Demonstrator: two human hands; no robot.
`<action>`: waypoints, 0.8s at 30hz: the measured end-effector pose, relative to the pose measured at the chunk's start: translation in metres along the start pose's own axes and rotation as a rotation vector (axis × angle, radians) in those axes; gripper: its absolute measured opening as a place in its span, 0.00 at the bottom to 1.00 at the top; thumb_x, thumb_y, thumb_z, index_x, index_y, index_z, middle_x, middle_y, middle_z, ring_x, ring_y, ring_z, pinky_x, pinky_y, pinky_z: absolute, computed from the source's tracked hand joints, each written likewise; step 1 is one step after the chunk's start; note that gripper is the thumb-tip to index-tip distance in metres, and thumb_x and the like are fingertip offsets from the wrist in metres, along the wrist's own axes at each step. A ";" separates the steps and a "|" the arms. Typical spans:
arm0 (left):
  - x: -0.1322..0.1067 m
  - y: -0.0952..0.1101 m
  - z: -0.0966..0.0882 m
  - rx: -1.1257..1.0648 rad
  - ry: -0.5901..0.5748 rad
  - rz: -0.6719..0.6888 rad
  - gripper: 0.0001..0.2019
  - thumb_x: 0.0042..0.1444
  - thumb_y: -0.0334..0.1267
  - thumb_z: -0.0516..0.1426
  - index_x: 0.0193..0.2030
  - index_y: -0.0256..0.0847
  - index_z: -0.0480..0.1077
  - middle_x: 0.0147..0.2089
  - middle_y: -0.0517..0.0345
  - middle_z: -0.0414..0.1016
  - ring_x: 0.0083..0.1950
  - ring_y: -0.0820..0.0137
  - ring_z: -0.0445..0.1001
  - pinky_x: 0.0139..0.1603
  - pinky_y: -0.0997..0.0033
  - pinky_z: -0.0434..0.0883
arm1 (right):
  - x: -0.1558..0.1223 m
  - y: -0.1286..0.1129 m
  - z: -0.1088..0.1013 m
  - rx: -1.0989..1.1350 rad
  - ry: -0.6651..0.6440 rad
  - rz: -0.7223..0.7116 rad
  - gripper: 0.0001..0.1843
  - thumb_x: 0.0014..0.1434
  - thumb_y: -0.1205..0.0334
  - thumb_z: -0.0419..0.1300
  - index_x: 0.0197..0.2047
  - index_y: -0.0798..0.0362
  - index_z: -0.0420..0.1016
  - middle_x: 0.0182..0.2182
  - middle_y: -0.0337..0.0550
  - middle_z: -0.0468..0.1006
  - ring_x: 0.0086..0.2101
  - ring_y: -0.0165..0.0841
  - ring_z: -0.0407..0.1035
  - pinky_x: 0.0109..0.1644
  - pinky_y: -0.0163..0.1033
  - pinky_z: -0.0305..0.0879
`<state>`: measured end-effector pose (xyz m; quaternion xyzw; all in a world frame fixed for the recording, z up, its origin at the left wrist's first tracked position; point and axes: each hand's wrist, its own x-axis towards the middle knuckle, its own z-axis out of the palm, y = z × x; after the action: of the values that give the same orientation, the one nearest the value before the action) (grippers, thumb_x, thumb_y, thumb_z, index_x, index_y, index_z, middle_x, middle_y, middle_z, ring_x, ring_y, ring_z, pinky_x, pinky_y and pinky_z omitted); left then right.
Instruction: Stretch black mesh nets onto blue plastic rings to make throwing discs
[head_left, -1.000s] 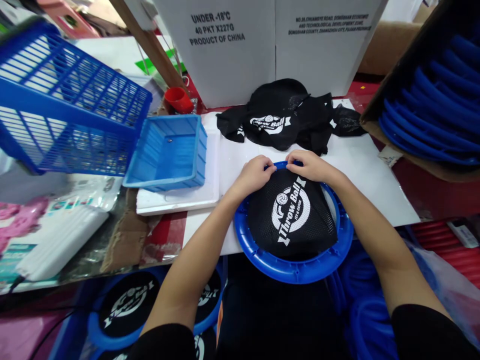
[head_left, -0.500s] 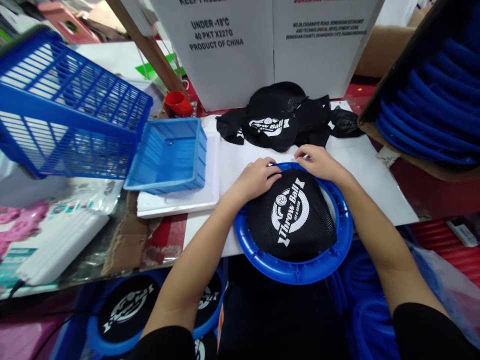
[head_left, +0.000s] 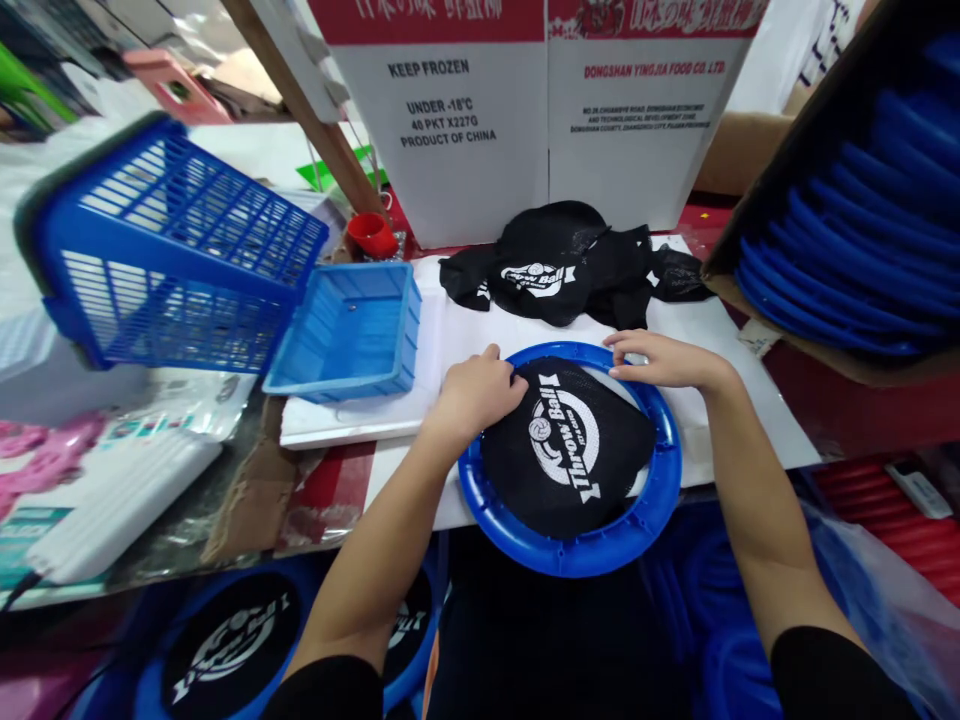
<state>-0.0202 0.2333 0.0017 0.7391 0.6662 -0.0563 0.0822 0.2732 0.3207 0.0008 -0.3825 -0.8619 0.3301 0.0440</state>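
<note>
A blue plastic ring (head_left: 562,558) lies at the table's front edge, close to my body. Inside it sits a round black mesh cloth (head_left: 517,470) printed "Throw Ball"; on the right its edge stands off the ring and leaves a gap. My left hand (head_left: 484,392) is closed over the ring's upper left rim, fingertips at the cloth's edge. At the upper right rim, my right hand (head_left: 664,360) has thumb and fingers apart, with no cloth between them. More black mesh cloths (head_left: 544,265) lie in a loose heap behind the ring.
Left of the ring stand a shallow blue bin (head_left: 345,335) and a tilted blue basket (head_left: 172,260). A box of blue rings (head_left: 847,240) leans in at the right. White cartons (head_left: 480,180) form the back. Below the table are rings with cloth fitted (head_left: 232,640).
The ring and cloth have turned clockwise, so the print now slants down to the right. My left hand has shifted to the left along the rim; my right hand has moved to the right.
</note>
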 end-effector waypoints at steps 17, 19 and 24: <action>0.004 0.003 0.016 0.094 0.183 0.481 0.18 0.75 0.43 0.51 0.52 0.37 0.80 0.58 0.39 0.76 0.54 0.52 0.77 0.52 0.54 0.73 | 0.027 -0.011 0.036 -0.162 0.278 -0.157 0.08 0.69 0.61 0.59 0.45 0.49 0.81 0.65 0.55 0.74 0.64 0.53 0.68 0.68 0.63 0.67; 0.006 0.002 0.013 0.109 0.161 0.477 0.17 0.75 0.44 0.52 0.47 0.37 0.80 0.54 0.39 0.76 0.52 0.52 0.77 0.51 0.54 0.72 | 0.023 -0.012 0.034 -0.160 0.255 -0.187 0.09 0.69 0.59 0.60 0.47 0.49 0.82 0.66 0.56 0.73 0.66 0.54 0.67 0.70 0.64 0.66; 0.012 -0.003 0.015 0.071 0.175 0.514 0.15 0.71 0.47 0.59 0.53 0.38 0.78 0.65 0.38 0.74 0.59 0.48 0.74 0.56 0.52 0.70 | 0.012 -0.001 0.029 -0.139 0.150 -0.215 0.10 0.68 0.53 0.63 0.39 0.47 0.84 0.68 0.50 0.73 0.68 0.53 0.64 0.72 0.66 0.63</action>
<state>-0.0211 0.2425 -0.0152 0.8884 0.4588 0.0069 0.0100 0.2544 0.3131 -0.0238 -0.3137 -0.9129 0.2337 0.1167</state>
